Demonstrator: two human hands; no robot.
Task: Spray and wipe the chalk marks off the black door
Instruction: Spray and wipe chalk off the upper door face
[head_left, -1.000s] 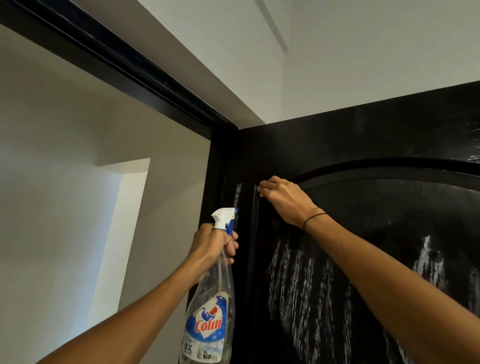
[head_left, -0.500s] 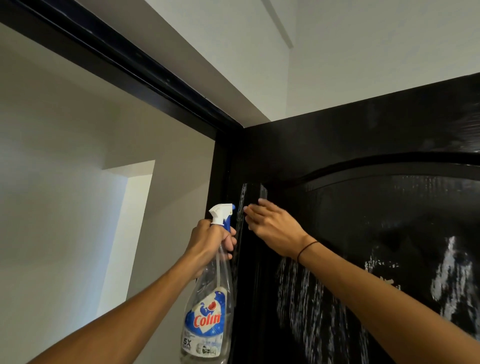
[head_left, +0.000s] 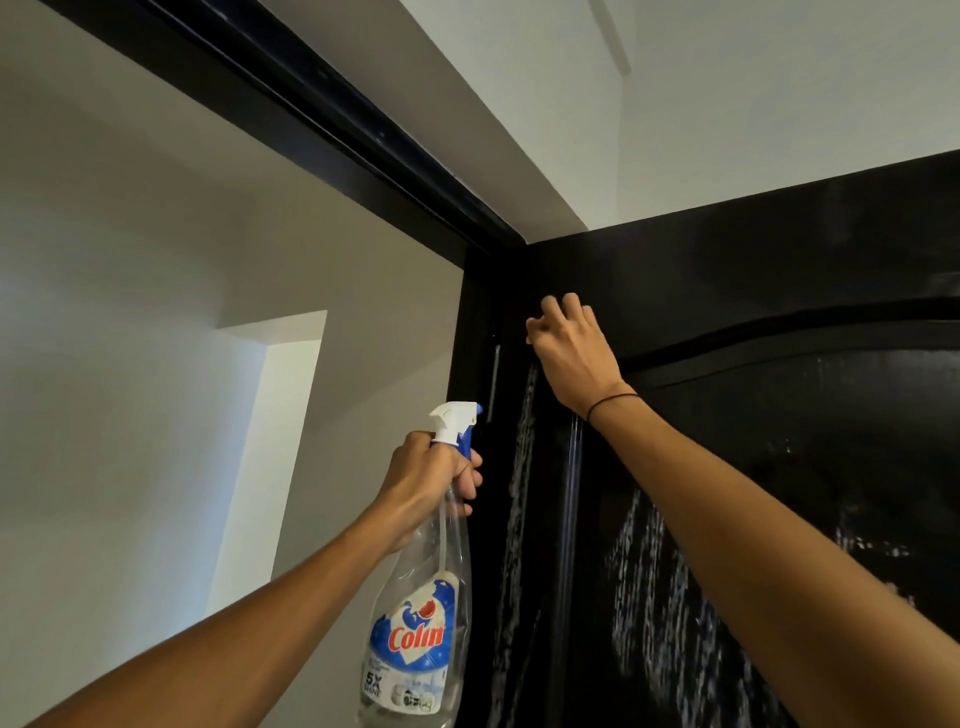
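The black door (head_left: 779, 249) fills the right half, with an arched moulding across its upper panel. White chalk marks (head_left: 649, 597) streak the panel below my right forearm, and a thinner streak runs down the left stile. My right hand (head_left: 571, 353) is pressed against the door's upper left corner with its fingers curled; a dark cloth under them is hard to tell from the black surface. My left hand (head_left: 431, 493) grips the neck of a clear spray bottle (head_left: 415, 623) with a blue-and-white label, its white nozzle pointing at the door's edge.
The black door frame (head_left: 311, 104) runs diagonally overhead from the upper left to the door's top corner. A pale wall (head_left: 156, 364) with a recessed opening lies to the left, beyond the doorway. White ceiling is above the door.
My right hand went down the stile with flat fingers, then came back up to the door's top left corner with fingers curled. The left hand and bottle stayed about where they were.
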